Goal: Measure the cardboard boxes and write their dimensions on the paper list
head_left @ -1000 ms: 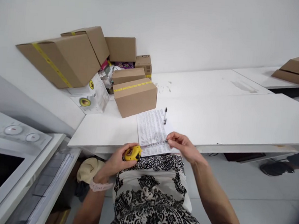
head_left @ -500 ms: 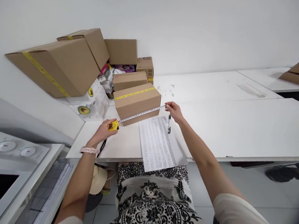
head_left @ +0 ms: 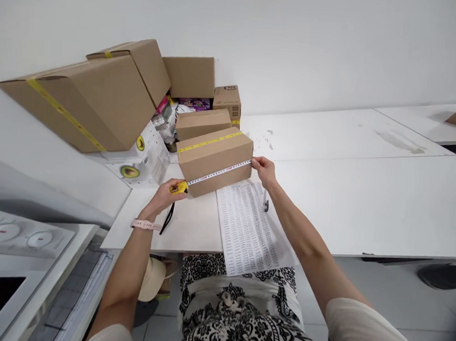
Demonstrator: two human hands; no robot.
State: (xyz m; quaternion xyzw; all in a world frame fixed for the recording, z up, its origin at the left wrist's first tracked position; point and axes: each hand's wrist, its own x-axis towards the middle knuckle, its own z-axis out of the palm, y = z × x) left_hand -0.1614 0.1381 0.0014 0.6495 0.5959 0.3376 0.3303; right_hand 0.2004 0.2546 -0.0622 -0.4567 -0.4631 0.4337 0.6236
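Note:
My left hand [head_left: 168, 196] is closed round a yellow tape measure [head_left: 179, 187] at the lower left corner of a cardboard box [head_left: 213, 159]. From it the white blade [head_left: 220, 171] runs out along the front face of the box. The blade's far end is pinched between the fingers of my right hand [head_left: 264, 170], at the right edge of that face. Yellow tape crosses the top of the box. A black wrist strap hangs below my left hand. Under my right forearm lie a printed sheet [head_left: 243, 228] and a pen [head_left: 266, 201], partly hidden.
Large cardboard boxes [head_left: 101, 96] are stacked at the left on white cartons [head_left: 143, 160] with avocado pictures. Smaller boxes [head_left: 203, 122] stand behind. A white appliance with dials [head_left: 19, 235] is at lower left. The white table [head_left: 357, 199] stretches right along the wall.
The blade now lies along the box's front face, where before it slanted with its end past the right edge. My right hand has come in to that edge. The view has shifted slightly.

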